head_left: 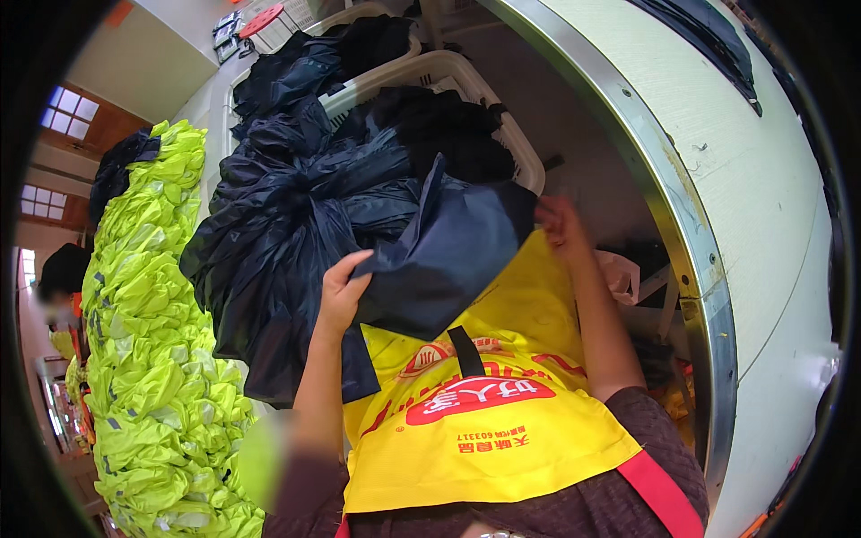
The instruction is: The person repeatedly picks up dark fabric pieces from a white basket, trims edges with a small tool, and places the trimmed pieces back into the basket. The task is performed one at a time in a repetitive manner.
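A dark navy piece of thin cloth [453, 255] stretches between my two hands above my lap. My left hand [343, 285] pinches its left edge between thumb and fingers. At the cloth's right corner, the fingers of my right hand [560, 224] are curled in on the edge, slightly blurred. Just beyond lies a large gathered heap of navy cloth [269, 215], its folds fanning out to the left and hanging down near my left forearm. The yellow apron [502, 480] I wear, with red printing and a red strap, spreads beneath the held cloth.
Behind the heap, a white plastic basket [531, 166] holds more dark cloth; another basket [408, 45] stands farther back. A tall stack of neon-yellow garments [152, 359] rises on the left. To the right curves a white table [762, 197] with a metal edge [668, 170] and a dark garment [700, 36] on it.
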Demonstrator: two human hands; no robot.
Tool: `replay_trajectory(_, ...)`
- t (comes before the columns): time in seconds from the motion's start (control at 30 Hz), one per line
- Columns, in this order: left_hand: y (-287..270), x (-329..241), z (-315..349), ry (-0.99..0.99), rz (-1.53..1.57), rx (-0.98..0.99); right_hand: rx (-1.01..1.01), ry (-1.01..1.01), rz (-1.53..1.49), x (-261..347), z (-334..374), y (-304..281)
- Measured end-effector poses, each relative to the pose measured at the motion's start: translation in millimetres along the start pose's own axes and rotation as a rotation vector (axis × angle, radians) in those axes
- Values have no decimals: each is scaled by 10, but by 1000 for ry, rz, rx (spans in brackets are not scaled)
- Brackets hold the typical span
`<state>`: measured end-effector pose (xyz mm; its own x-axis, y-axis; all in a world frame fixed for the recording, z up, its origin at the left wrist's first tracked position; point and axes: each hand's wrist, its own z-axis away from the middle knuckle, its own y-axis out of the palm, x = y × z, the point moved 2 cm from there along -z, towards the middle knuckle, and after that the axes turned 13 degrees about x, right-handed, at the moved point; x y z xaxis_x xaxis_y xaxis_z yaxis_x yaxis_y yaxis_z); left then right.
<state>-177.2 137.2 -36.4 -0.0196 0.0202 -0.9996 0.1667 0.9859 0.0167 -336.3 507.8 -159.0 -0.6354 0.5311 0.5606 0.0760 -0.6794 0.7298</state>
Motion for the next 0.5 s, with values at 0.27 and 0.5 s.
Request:
replay_trajectory(0.27, -91, 193, 650, -229, -406, -144, 428, -88, 13, -181, 279, 1471)
replay_trajectory(0.5, 220, -326, 347, 9, -736, -539, 485, -227, 106, 141, 761, 2024)
